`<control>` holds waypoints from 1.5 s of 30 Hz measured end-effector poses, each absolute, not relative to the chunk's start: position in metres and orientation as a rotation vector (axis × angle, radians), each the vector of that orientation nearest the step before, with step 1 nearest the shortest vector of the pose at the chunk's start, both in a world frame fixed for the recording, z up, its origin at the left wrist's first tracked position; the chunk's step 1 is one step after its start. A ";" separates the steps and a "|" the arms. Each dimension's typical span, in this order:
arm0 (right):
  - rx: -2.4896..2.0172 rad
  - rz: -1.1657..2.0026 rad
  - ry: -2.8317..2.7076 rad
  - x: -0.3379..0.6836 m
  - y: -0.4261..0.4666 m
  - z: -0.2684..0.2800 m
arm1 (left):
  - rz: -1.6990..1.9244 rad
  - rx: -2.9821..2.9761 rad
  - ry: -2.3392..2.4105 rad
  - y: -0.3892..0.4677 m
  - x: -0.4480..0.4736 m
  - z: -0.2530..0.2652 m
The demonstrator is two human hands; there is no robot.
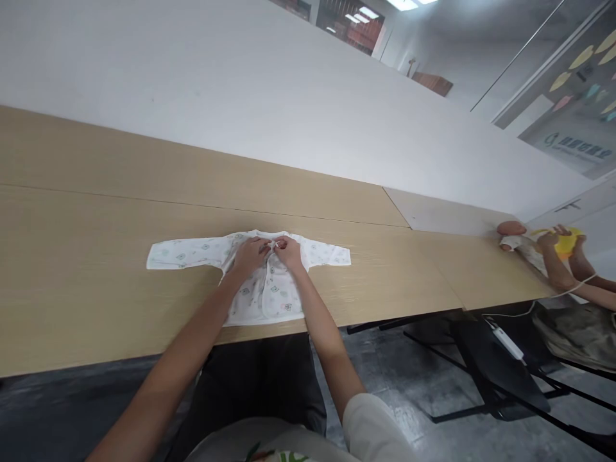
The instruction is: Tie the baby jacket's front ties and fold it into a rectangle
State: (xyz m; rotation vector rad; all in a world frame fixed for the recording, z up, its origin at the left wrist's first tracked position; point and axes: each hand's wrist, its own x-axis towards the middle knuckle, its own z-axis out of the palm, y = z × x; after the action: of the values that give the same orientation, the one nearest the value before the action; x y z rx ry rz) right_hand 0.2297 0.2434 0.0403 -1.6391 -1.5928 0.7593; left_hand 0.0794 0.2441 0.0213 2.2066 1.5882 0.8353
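A small white baby shirt [283, 296] with a scattered print lies on the wooden table [96, 295], sleeves spread to both sides and neckline away from me. My left hand [251, 255] and my right hand [289, 252] meet at the top of its front opening, just below the collar. The fingers of both are closed in a pinch on the shirt's front edges. Whatever small fastening may sit between the fingertips is too small to make out. Below the hands, the front placket runs down to the hem near the table's front edge.
A white wall [216, 96] rises behind the table. At the far right, another person's hands [548, 240] hold a yellow cloth [568, 242] beside a doll [511, 230]. Black folding chairs [495, 366] stand below, one carrying a white power strip [507, 343] with a cable.
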 end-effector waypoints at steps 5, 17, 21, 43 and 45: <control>-1.621 0.762 -1.617 0.227 0.243 0.038 | 0.799 2.204 1.615 0.243 0.080 0.022; -1.566 0.700 -1.711 0.227 0.238 0.043 | 0.882 2.056 1.546 0.244 0.081 0.025; -1.535 0.669 -1.761 0.226 0.237 0.044 | 0.912 1.997 1.564 0.243 0.082 0.028; -1.417 0.736 -1.681 0.220 0.238 0.038 | 1.101 1.788 1.513 0.238 0.080 0.030; -1.410 0.737 -1.680 0.220 0.238 0.038 | 1.088 1.819 1.525 0.238 0.080 0.030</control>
State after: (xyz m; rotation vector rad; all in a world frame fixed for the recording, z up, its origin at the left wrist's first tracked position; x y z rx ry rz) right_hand 0.2198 0.2378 0.0380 -1.4102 -1.6804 0.7371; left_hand 0.0803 0.2383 0.0297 1.8186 1.5248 1.0877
